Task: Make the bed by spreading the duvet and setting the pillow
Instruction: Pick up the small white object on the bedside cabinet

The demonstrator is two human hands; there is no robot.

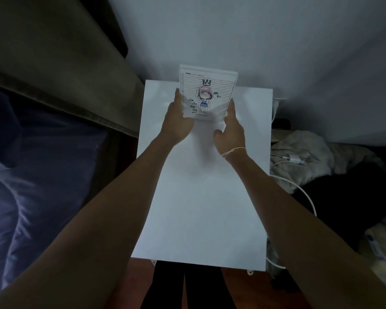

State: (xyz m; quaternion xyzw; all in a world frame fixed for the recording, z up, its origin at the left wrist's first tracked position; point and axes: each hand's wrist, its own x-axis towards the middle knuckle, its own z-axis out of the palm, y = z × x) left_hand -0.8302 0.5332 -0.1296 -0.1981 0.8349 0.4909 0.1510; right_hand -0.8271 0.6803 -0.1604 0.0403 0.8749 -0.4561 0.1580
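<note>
A desk [201,219] stands in the middle, with its far edge against the wall [232,30], and a notebook [206,94] stands at that far edge, leaning back on the wall. The left hand [176,121] is on the left side of the notebook and the right hand [230,130] is on its right side, both above the desk. The bed [31,170] lies to the left of the desk with its headboard [60,70] behind it, and to the right of the desk a pile of cloth [310,157] lies low down with a cable [303,192] and a plug [295,158] on it.
</note>
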